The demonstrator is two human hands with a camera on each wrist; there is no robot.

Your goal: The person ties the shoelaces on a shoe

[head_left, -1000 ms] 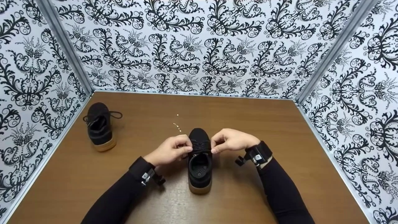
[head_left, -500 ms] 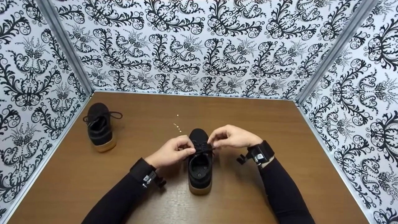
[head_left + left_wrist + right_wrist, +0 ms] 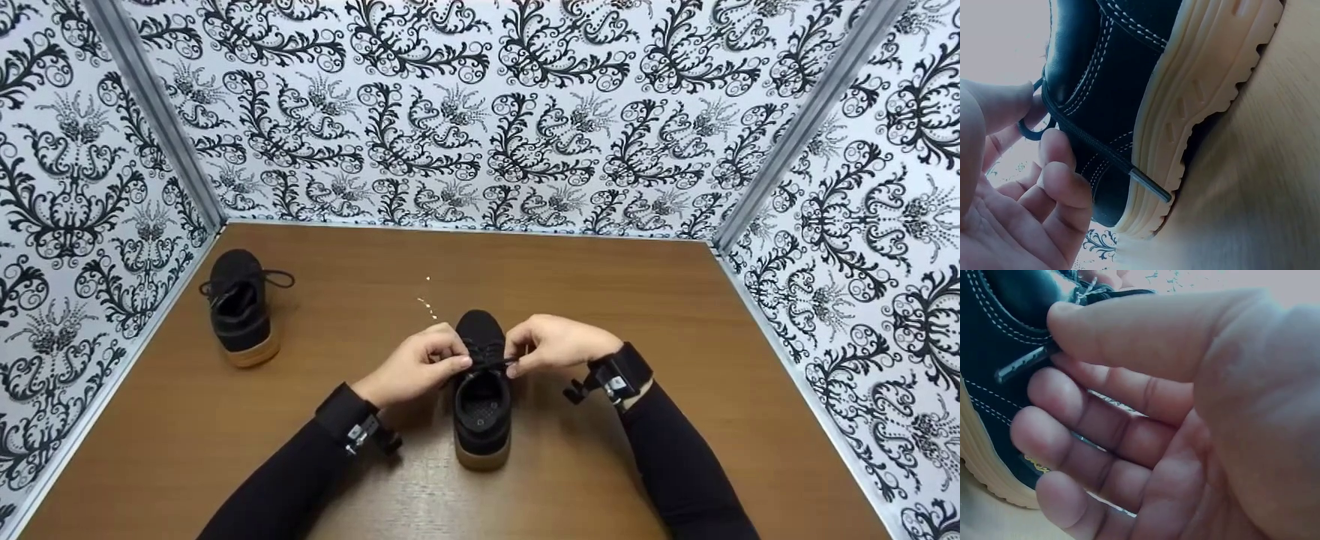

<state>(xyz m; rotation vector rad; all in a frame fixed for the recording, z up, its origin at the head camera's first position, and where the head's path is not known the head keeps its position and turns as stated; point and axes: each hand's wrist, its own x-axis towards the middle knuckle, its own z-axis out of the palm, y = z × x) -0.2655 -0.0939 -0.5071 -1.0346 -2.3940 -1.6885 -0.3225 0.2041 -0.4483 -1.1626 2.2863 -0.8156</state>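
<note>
A black shoe (image 3: pixel 482 441) with a tan sole stands on the table in the head view, toe pointing away. My left hand (image 3: pixel 414 366) is at the left of its lacing. In the left wrist view, thumb and finger pinch a loop of black shoelace (image 3: pixel 1032 135), and a lace end with a hard tip (image 3: pixel 1151 185) hangs across the shoe's side. At the right of the lacing, my right hand (image 3: pixel 561 343) pinches the other lace end between thumb and index finger. Its dark tip (image 3: pixel 1021 367) pokes out past the thumb in the right wrist view; the other fingers are loosely bent.
A second black shoe (image 3: pixel 244 307), its lace looped out to the sides, stands at the table's far left. Small pale specks (image 3: pixel 427 304) show on the brown table (image 3: pixel 600 277). Patterned walls (image 3: pixel 480 112) enclose the back and both sides.
My right hand reached in over the lacing half a second ago and has since drawn slightly back toward me. My left hand has shifted a little to the right. Both shoes stay put.
</note>
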